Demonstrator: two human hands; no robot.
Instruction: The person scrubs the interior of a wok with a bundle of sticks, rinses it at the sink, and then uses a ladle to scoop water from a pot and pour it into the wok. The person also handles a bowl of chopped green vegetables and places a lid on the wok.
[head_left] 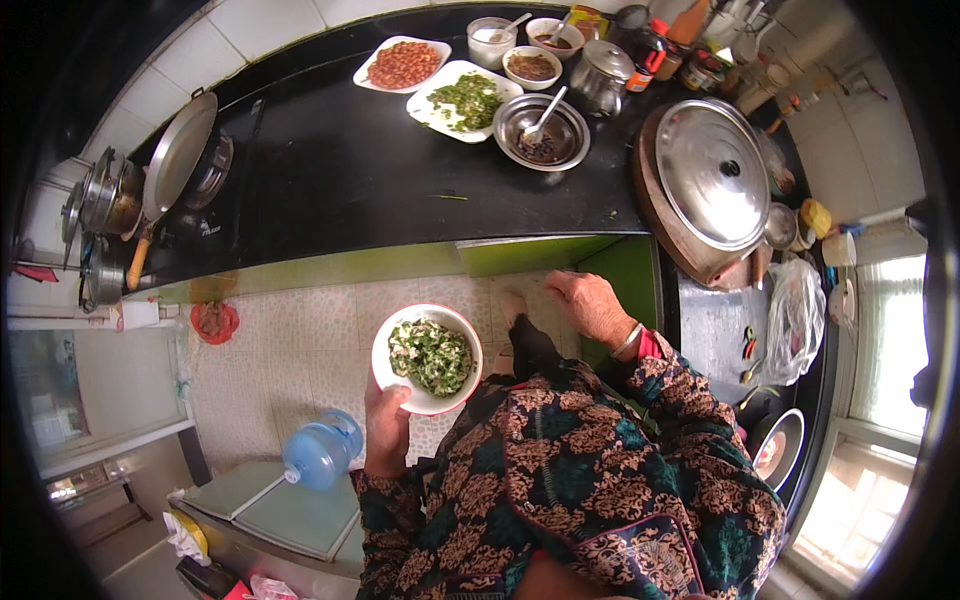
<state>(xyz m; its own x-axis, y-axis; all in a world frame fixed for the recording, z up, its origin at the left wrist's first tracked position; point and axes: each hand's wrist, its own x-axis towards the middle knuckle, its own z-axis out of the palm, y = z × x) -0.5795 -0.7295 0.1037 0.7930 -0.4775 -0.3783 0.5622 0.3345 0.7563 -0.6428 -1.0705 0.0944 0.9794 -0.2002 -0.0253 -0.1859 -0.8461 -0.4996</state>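
Observation:
My left hand grips the rim of a white bowl with a red edge, thumb on top. Inside the bowl is a mix of chopped greens and pale bits. My right hand, a bracelet at its wrist, is curled in front of the green cabinet below the counter. Its fingertips are partly turned away, so what they hold, if anything, is hidden. A green cabinet panel stands out under the counter edge beside that hand.
On the black counter stand a plate of peanuts, a plate of chopped greens, a metal bowl with a spoon and a lidded wok. A pan sits left. A blue water jug lies low left.

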